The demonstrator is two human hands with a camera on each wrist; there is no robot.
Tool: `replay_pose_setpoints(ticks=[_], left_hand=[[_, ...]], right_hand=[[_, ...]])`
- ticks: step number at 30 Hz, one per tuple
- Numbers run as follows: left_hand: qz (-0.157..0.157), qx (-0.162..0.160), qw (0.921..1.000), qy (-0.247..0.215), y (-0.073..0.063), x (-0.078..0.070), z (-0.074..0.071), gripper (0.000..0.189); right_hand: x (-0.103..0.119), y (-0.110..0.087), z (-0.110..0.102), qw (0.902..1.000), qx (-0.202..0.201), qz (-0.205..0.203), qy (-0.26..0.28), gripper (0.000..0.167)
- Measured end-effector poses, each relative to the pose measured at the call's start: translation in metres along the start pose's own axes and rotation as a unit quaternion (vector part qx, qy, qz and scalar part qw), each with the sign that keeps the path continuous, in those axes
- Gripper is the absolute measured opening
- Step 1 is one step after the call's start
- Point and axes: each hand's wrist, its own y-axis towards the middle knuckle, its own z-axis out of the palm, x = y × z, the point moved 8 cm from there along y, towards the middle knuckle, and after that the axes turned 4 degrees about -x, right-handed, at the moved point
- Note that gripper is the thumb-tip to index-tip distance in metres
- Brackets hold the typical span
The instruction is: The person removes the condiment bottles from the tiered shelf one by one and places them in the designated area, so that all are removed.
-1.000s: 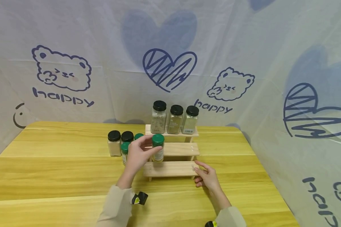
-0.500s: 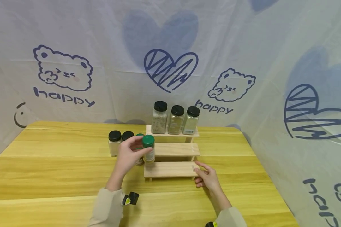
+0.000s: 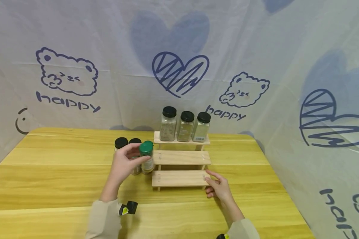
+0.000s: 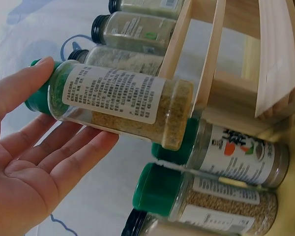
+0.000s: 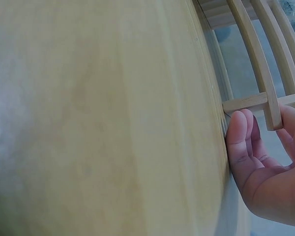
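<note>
My left hand (image 3: 122, 166) holds a green-capped spice jar (image 3: 147, 162) between thumb and fingers, just left of the three-step wooden rack (image 3: 179, 179). In the left wrist view this spice jar shows a printed label and tan contents, and its base is above two green-capped jars, one with dark contents (image 4: 241, 152) and one with brown grains (image 4: 221, 204). My right hand (image 3: 220, 189) pinches the right end of the rack's lowest step; the right wrist view shows thumb and fingers at that wooden end (image 5: 273, 115).
Three black-lidded jars, one at the left (image 3: 168, 127), stand on the rack's top step. Behind my left hand are more jars with black lids (image 3: 121, 143), partly hidden. A printed cloth (image 3: 122, 83) hangs behind the wooden table (image 3: 62, 186).
My left hand has carried the green-capped spice jar leftward and slightly down, from in front of the rack's middle step to beside the rack. The right hand stays at the rack's end.
</note>
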Motion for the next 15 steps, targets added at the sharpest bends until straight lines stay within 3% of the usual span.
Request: replay_pose_setpoints(ticks=[8,15], left_hand=[[-0.021,-0.002,0.9997,0.009,-0.003,0.002,-0.014,0.041],[-0.016,0.011,0.9998,-0.011,-0.003,0.007,-0.026,0.040]], right_hand=[[0.002,-0.001,0.001,1.0000,0.000,-0.003,0.000,0.039],[0.001,-0.001,0.001,1.0000,0.002,-0.004,-0.008,0.038]])
